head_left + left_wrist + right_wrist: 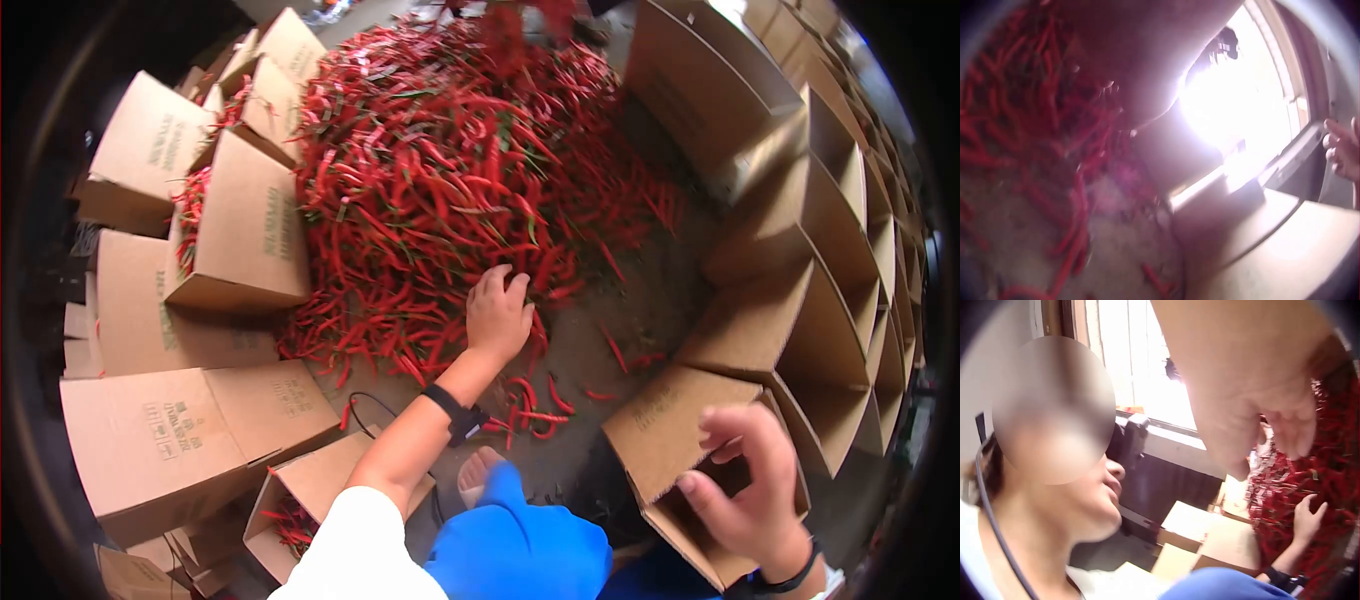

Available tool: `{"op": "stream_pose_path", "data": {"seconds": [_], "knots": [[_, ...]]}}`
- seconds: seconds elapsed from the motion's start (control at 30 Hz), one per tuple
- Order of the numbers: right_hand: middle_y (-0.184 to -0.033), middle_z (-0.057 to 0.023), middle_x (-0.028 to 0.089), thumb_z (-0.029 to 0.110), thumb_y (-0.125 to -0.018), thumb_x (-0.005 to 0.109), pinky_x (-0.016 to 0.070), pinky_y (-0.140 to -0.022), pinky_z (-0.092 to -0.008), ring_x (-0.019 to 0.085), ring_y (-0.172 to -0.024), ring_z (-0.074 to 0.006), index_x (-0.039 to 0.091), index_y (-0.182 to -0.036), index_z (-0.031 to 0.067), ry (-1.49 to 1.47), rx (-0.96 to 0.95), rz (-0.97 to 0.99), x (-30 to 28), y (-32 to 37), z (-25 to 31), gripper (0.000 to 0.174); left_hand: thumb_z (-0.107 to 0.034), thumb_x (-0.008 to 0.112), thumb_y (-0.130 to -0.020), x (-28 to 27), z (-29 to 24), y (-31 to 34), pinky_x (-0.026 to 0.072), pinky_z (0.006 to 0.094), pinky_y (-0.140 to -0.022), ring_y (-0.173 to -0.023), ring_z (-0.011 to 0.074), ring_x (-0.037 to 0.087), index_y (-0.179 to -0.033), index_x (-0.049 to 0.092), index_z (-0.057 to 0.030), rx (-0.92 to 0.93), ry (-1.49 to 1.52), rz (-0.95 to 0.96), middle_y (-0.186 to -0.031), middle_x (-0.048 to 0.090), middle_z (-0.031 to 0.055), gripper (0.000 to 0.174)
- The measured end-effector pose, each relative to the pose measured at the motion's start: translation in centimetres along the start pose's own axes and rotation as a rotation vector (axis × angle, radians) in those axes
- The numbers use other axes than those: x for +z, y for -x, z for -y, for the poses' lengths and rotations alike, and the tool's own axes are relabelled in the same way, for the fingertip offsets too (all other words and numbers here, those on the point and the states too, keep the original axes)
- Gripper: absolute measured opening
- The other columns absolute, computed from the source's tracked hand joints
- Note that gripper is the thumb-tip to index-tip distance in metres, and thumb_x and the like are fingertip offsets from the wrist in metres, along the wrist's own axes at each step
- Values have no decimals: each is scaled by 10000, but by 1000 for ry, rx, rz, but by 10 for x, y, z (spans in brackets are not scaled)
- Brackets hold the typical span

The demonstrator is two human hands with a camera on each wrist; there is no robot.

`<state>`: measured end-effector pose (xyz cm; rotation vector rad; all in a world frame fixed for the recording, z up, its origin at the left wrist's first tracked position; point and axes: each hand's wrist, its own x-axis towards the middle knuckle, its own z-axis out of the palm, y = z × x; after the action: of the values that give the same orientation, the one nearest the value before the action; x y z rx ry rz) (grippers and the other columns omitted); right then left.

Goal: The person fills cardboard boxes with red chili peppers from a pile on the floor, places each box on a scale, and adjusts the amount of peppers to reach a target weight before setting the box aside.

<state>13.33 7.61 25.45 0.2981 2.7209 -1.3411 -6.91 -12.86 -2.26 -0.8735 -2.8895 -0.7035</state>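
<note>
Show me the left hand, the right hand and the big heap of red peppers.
Left hand (498, 320): head view, back of the hand.
Right hand (768, 488): head view, middle of the hand.
Heap of red peppers (435, 195): head view, middle of the heap.

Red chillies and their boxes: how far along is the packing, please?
Partly done, it seems: some boxes at left hold chillies. In hand: the left hand is at the edge of the pile; the right hand is over an open box. Likely remaining: the large floor pile and the open boxes standing at right.

Both hands (1254, 387) (1307, 520) nr prob. red chillies (1335, 462)
</note>
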Motion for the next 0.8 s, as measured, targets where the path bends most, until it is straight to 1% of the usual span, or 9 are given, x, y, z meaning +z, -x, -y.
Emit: {"op": "stream_pose_path", "data": {"seconds": [0.13,0.2,0.33,0.4,0.47,0.53,0.63,0.73,0.8], "knots": [[-1128,-135,554,200,-771,771,495,-845,-308,570,-1019,-183,408,-1310,26,-591,170,160,-12,-80,56,673,-222,729,-727,-90,35,-71,412,449,-934,-1064,352,519,-1120,542,-63,56,73,-529,-1135,523,159,463],[-1169,-163,521,212,-777,772,489,-872,-324,553,-1073,-205,398,-1315,15,-660,241,224,-10,-118,77,684,-356,737,-757,-129,69,-102,408,449,-941,-1062,354,513,-1160,532,-56,-185,86,-670,-1141,517,193,543],[-1200,-196,508,406,-746,771,470,-904,-345,541,-1101,-234,341,-1391,-4,-298,263,134,13,-201,62,877,-693,656,-706,-176,166,-152,353,436,-1032,-1220,393,435,-1324,461,-56,-603,93,-498,-1310,424,297,909],[-1321,-134,446,435,-763,754,358,-1003,-488,431,-1235,-272,249,-1451,83,-382,435,119,23,-244,47,923,-794,622,-633,-181,216,-170,292,438,-1090,-1322,412,343,-1441,336,-83,-784,161,-336,-1401,342,318,1114],[-1490,-192,259,499,-730,764,273,-1063,-549,227,-1372,-386,136,-1494,94,-486,551,54,36,-288,20,1069,-813,622,-609,-174,257,-181,267,452,-1105,-1351,404,308,-1478,252,-86,-824,140,-272,-1450,289,302,1191],[-1510,-201,212,554,-696,771,223,-1071,-601,142,-1401,-405,110,-1503,108,-548,676,-62,50,-327,1,1134,-802,644,-601,-158,287,-188,252,454,-1113,-1370,387,285,-1493,195,-91,-861,363,-258,-1480,257,275,1225],[-1526,-185,182,600,-659,777,194,-1059,-647,103,-1412,-399,90,-1510,143,-694,754,-71,69,-370,-28,1185,-777,684,-586,-141,301,-181,244,452,-1118,-1388,357,262,-1506,125,-90,-859,666,-263,-1509,229,238,1276],[-1531,-152,185,619,-659,767,207,-1043,-662,151,-1406,-380,72,-1514,185,-819,713,230,98,-383,-43,1184,-709,744,-591,-138,282,-170,279,431,-1098,-1368,320,308,-1506,88,-72,-830,804,-265,-1487,290,218,1293],[-1512,-125,243,588,-678,769,239,-1058,-594,251,-1380,-329,73,-1511,179,-901,614,79,147,-395,-66,1160,-609,759,-669,-144,261,-163,333,469,-1059,-1346,309,336,-1502,46,-78,-748,865,-191,-1488,266,190,1219]]}}
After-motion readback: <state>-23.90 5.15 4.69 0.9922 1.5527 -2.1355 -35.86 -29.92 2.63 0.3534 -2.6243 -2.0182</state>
